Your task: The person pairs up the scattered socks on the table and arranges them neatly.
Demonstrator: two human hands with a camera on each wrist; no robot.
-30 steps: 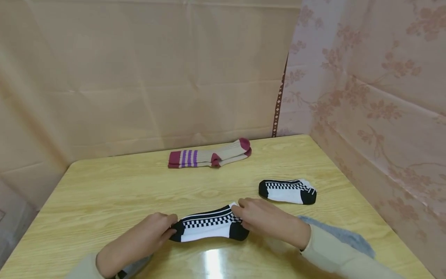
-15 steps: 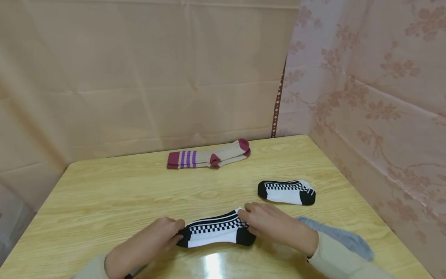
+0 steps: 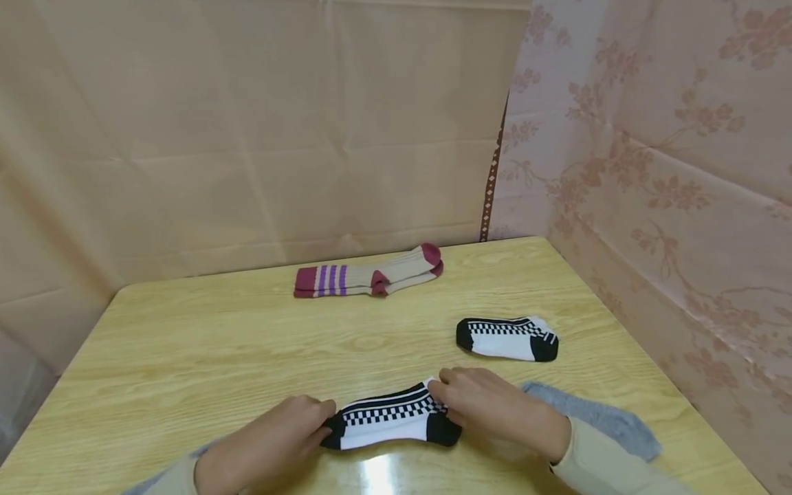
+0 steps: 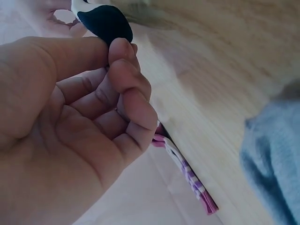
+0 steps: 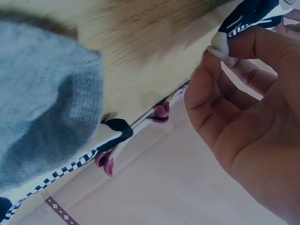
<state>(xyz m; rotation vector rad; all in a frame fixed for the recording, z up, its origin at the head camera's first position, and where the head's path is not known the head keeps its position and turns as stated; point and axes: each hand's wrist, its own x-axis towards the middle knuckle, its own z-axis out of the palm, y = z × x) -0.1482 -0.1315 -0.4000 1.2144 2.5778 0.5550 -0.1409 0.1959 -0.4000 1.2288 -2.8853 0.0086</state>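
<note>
A white ankle sock (image 3: 386,427) with black toe and heel and a checkered band stretches between both hands, low over the front of the table. My left hand (image 3: 281,440) pinches its black toe end (image 4: 105,23) between thumb and fingertips. At the other end, my right hand (image 3: 495,409) pinches the white cuff (image 5: 219,45), above the black heel. A matching checkered sock (image 3: 507,339) lies flat beyond the right hand, its toe pointing left.
Maroon-and-beige socks (image 3: 371,273) with purple stripes lie near the table's back edge. A grey sock (image 3: 597,416) rests by the right forearm; another grey fabric piece (image 4: 274,159) lies by the left forearm. Curtains (image 3: 247,137) hang behind the wooden table (image 3: 216,337).
Both hands have shifted slightly right and toward the table's front edge, carrying the checkered sock between them. The other socks have stayed in place.
</note>
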